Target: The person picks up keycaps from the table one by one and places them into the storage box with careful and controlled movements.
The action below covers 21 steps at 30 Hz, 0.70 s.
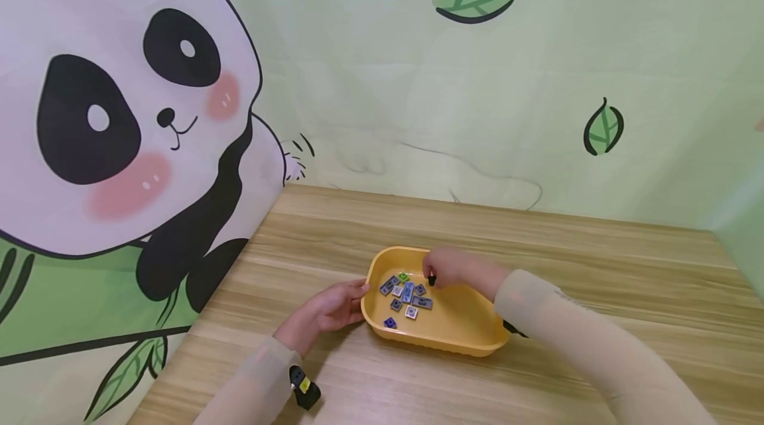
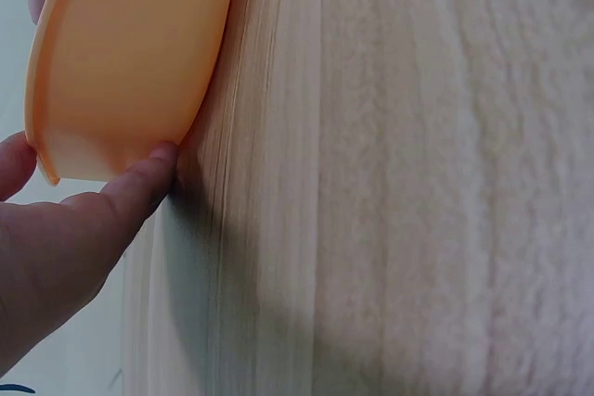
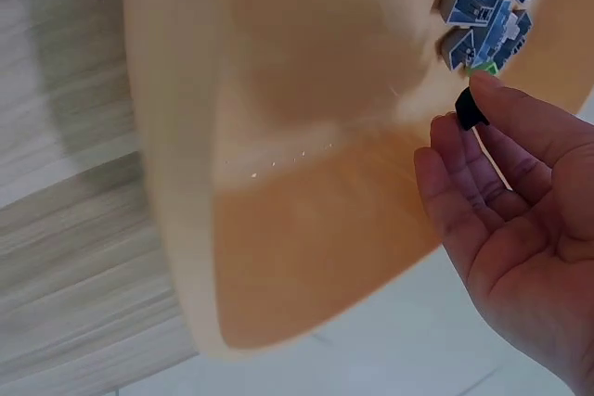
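A yellow plastic tray (image 1: pixel 456 343) with rounded corners lies on the wooden table. My left hand (image 1: pixel 335 305) holds its left end, thumb at the rim and a finger low on the outer wall, as the left wrist view shows. Over the tray's far side, my right hand (image 1: pixel 449 267) pinches a small black piece (image 3: pixel 471 109) between thumb and forefinger. Several small building-block pieces lie loose in the tray's left half. Among them are a light blue plate (image 1: pixel 408 292), a lime green piece (image 1: pixel 404 276), a dark blue piece (image 1: pixel 390 323) and a white piece (image 1: pixel 411 312).
Wood-grain table (image 1: pixel 603 272) surrounds the tray. A green fabric backdrop (image 1: pixel 382 80) with a panda and leaves rises behind and to the left. Black wrist-camera mounts (image 1: pixel 306 388) sit at the sleeves.
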Tool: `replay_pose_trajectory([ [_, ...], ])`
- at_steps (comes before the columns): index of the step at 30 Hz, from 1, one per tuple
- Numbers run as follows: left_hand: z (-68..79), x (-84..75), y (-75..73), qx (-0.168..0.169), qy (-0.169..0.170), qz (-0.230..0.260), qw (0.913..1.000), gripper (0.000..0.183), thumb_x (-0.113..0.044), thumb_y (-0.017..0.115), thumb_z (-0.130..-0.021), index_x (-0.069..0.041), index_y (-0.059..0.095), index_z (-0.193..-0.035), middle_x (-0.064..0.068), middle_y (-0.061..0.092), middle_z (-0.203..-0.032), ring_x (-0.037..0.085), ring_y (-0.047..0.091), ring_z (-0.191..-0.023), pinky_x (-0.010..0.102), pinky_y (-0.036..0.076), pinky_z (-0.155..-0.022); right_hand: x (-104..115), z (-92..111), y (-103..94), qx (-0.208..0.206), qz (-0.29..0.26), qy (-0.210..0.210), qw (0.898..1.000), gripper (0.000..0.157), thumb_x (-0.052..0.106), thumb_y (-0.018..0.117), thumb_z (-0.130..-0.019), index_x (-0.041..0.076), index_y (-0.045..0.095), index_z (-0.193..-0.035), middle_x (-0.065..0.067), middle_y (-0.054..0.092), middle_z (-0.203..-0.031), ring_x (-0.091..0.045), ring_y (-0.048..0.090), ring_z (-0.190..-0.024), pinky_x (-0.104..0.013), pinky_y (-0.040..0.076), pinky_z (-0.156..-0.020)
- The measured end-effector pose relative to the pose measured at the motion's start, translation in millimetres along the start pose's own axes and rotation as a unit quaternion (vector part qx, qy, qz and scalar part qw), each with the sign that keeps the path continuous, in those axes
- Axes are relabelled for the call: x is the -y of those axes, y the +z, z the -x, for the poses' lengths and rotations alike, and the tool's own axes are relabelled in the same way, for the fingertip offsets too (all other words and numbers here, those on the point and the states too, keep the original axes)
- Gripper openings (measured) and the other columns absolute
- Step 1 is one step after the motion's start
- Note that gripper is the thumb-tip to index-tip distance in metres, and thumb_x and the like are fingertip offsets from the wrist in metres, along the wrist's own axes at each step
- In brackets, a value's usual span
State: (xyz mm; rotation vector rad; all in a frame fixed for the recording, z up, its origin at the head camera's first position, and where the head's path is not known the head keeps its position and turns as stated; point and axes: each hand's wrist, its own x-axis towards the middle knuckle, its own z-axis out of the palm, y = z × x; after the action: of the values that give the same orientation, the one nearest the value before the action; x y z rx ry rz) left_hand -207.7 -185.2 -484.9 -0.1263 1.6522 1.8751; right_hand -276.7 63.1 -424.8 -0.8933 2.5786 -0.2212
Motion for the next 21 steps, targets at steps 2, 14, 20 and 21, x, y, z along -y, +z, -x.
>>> replay_pose_trajectory([
  [2, 0.1, -0.4, 0.0, -0.001, -0.002, 0.001, 1.0, 0.06, -0.017, 0.036, -0.11, 0.007, 0.016, -0.16, 0.029, 0.034, -0.161, 0.017, 0.056, -0.123, 0.05, 0.032, -0.126, 0.7, -2.5, 1.6, -0.001, 0.013, 0.001, 1.0, 0.015, -0.002, 0.077, -0.083, 0.004, 0.074, -0.096, -0.008, 0.072, -0.093, -0.017, 0.058, -0.082, -0.032, 0.054, -0.083],
  [14, -0.2, -0.3, -0.6, 0.001, 0.002, -0.003, 1.0, 0.06, -0.017, 0.037, -0.11, 0.008, 0.016, -0.16, 0.029, 0.037, -0.159, 0.014, 0.058, -0.117, 0.049, 0.035, -0.124, 5.1, -6.6, 8.9, 0.008, 0.039, 0.015, 0.999, 0.012, -0.004, 0.078, -0.079, 0.004, 0.073, -0.088, -0.006, 0.071, -0.086, -0.016, 0.054, -0.076, -0.029, 0.052, -0.075],
  [20, 0.6, -2.0, -0.3, -0.004, -0.002, -0.001, 1.0, 0.06, -0.018, 0.037, -0.11, 0.006, 0.016, -0.16, 0.029, 0.036, -0.16, 0.016, 0.057, -0.121, 0.049, 0.033, -0.125, 5.2, -10.0, 10.6, 0.012, 0.052, 0.019, 0.998, 0.011, -0.003, 0.079, -0.08, 0.003, 0.074, -0.088, -0.007, 0.071, -0.085, -0.016, 0.054, -0.076, -0.031, 0.053, -0.079],
  [21, 0.8, -2.4, -0.3, -0.003, -0.002, -0.001, 1.0, 0.06, -0.018, 0.037, -0.11, 0.006, 0.016, -0.161, 0.029, 0.036, -0.161, 0.016, 0.056, -0.123, 0.049, 0.032, -0.126, 5.4, -10.4, 10.6, 0.013, 0.054, 0.019, 0.998, 0.011, -0.004, 0.078, -0.08, 0.003, 0.074, -0.088, -0.007, 0.072, -0.085, -0.017, 0.054, -0.076, -0.032, 0.053, -0.079],
])
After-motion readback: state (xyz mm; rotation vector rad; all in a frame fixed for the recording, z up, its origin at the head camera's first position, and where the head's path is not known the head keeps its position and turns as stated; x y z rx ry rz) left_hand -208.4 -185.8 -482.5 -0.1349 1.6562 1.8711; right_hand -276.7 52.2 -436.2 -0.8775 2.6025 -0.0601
